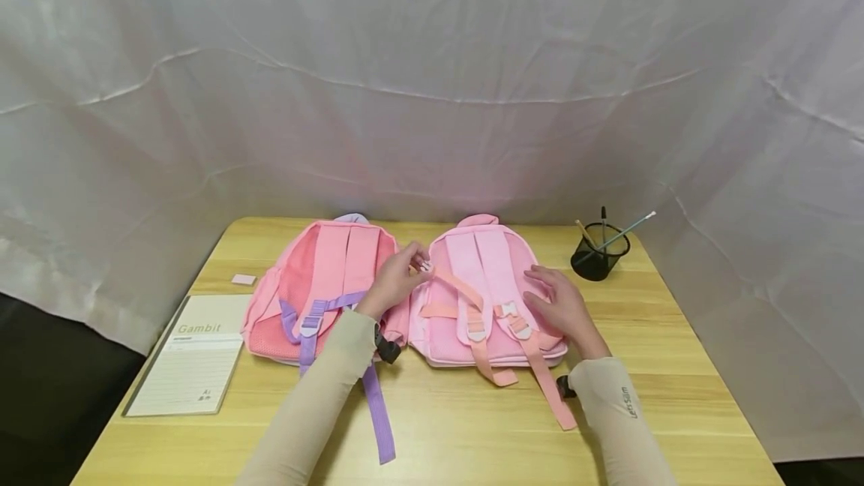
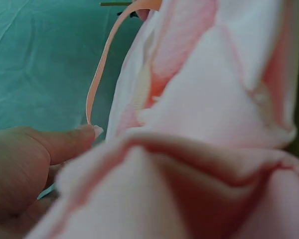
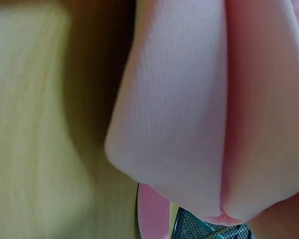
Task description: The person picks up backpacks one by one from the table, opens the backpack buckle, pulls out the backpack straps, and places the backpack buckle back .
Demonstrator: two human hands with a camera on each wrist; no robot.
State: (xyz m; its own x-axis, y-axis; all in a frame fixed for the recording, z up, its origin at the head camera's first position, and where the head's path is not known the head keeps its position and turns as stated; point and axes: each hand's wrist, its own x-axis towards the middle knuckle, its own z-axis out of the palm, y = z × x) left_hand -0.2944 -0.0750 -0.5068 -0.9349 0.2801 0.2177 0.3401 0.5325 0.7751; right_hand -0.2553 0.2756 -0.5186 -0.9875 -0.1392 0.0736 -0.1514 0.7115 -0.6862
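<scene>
Two small pink backpacks lie side by side on the table, their shoulder straps facing up. Over the lighter backpack [image 1: 501,257], on the right, my left hand [image 1: 394,280] pinches a white plastic buckle piece [image 1: 427,266] at the end of a peach webbing strap [image 1: 459,286]. The left wrist view shows the same strap [image 2: 100,69] arching from the bag to the thumb and fingertips. My right hand [image 1: 563,304] rests against this bag's right side, fingers loosely spread. Another white buckle piece [image 1: 508,309] sits low on the bag, near loose peach strap ends [image 1: 550,388].
The darker pink backpack [image 1: 331,250] with purple straps [image 1: 379,415] lies at left, beneath my left forearm. Further left are a notebook [image 1: 185,373] and a small pale eraser-like block [image 1: 244,279]. A black mesh pen cup [image 1: 594,265] stands at the back right.
</scene>
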